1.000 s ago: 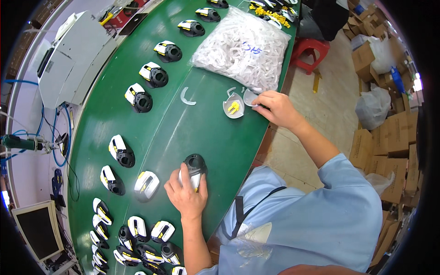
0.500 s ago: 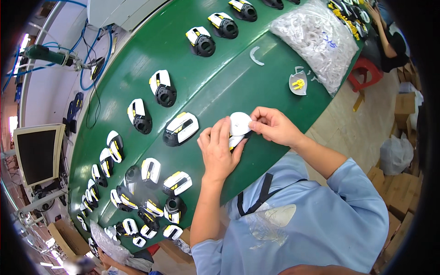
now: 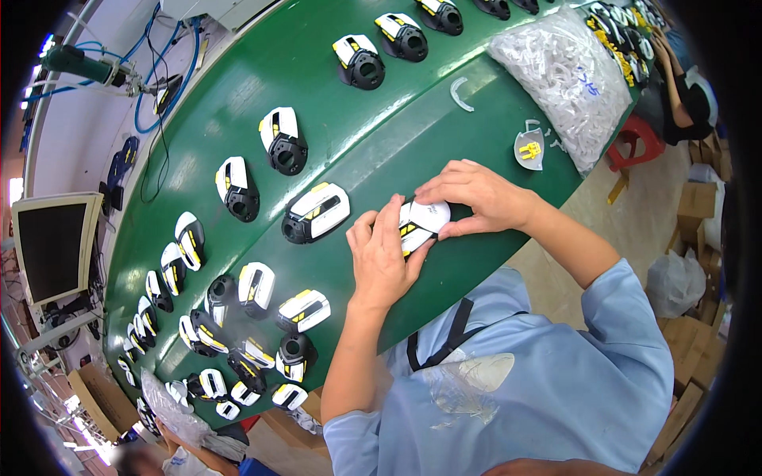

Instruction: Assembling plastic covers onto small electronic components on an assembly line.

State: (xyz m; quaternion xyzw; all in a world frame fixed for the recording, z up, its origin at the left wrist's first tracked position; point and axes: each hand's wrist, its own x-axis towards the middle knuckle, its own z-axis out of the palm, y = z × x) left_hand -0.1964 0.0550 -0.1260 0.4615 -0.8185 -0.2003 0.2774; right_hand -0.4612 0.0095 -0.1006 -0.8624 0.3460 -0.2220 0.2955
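Clear bag [image 3: 565, 83] bulging with white pieces [image 3: 548, 59] lies along the table's [image 3: 397, 159] person-side edge | shallow dish [image 3: 530, 165] near it cradles yellow bits [image 3: 529, 149] | curved pale strip [image 3: 456, 96] farther in | other shells [image 3: 255, 290] crowd the table's left end | left hand [image 3: 382, 255], right hand [image 3: 482, 198]: each grip closed on one white-and-black shell [image 3: 421, 225] by that person-side edge

Over to the far right of the surface [image 3: 397, 151], and there it is: a short blue handwritten mark [image 3: 588, 82], bold across the clear plastic bag [image 3: 556, 87]! Now nearer, around the middle, a speck of dark print [image 3: 430, 211] shows on the white cap [image 3: 432, 218] against the yellow-striped shell [image 3: 412, 240], too tiny to read.
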